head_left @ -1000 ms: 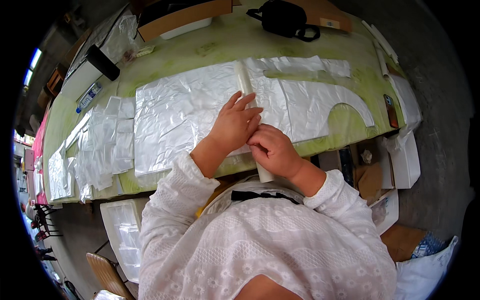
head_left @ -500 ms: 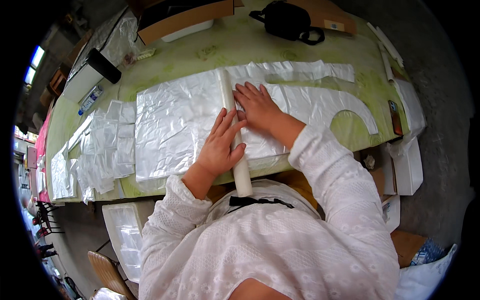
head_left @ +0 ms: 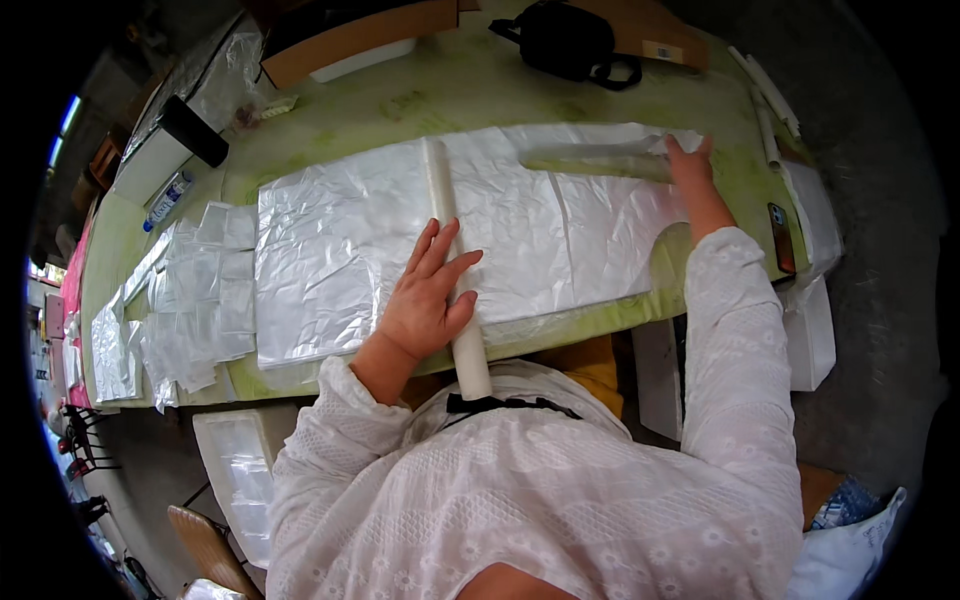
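Observation:
A large white, shiny plastic film sheet (head_left: 330, 250) lies spread on the table, with a long strip at its far right and a curved cut-out nearer me. Across it, pointing toward my waist, rests a whitish tube (head_left: 440, 185). My left hand (head_left: 425, 295) lies over this tube with its fingers extended and apart. At the far right, my right hand (head_left: 692, 165) pinches the end of the plastic strip (head_left: 610, 137); its fingertips are partly covered by the film.
Small folded clear plastic pieces (head_left: 205, 290) lie to the left. Beyond them are a bottle (head_left: 168, 200) and a black cylinder (head_left: 193, 130). A cardboard box (head_left: 360, 40) and black bag (head_left: 555, 45) sit at the far side. A phone (head_left: 781, 238) lies at the right edge.
My right hand has left the tube's side and moved right and away from me to the strip's end, taking hold of it. My left hand stays on the tube.

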Action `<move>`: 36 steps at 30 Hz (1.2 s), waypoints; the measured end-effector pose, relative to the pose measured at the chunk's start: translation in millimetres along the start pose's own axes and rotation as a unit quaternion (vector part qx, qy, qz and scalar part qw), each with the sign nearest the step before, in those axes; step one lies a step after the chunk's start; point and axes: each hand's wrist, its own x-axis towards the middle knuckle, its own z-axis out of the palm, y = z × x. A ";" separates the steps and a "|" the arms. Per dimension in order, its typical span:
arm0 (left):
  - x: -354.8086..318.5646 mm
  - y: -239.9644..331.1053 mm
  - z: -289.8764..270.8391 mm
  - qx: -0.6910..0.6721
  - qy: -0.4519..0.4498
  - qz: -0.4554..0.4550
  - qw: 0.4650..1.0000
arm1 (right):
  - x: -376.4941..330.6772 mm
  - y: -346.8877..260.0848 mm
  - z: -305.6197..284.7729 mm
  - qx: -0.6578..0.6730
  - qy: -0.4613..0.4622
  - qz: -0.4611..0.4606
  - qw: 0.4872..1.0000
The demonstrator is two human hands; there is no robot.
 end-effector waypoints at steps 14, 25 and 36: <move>-3.8 -5.5 1.1 0.049 0.035 0.022 0.998 | -188.2 -95.5 53.1 -0.182 -0.192 -0.262 0.928; -35.9 -18.6 23.2 -0.033 0.207 -0.103 0.972 | -315.4 -128.8 46.1 0.134 -0.271 -0.591 0.748; 3.0 -12.4 -45.0 -0.105 0.026 0.055 0.993 | -367.9 -148.6 74.2 0.218 -0.320 -0.535 0.750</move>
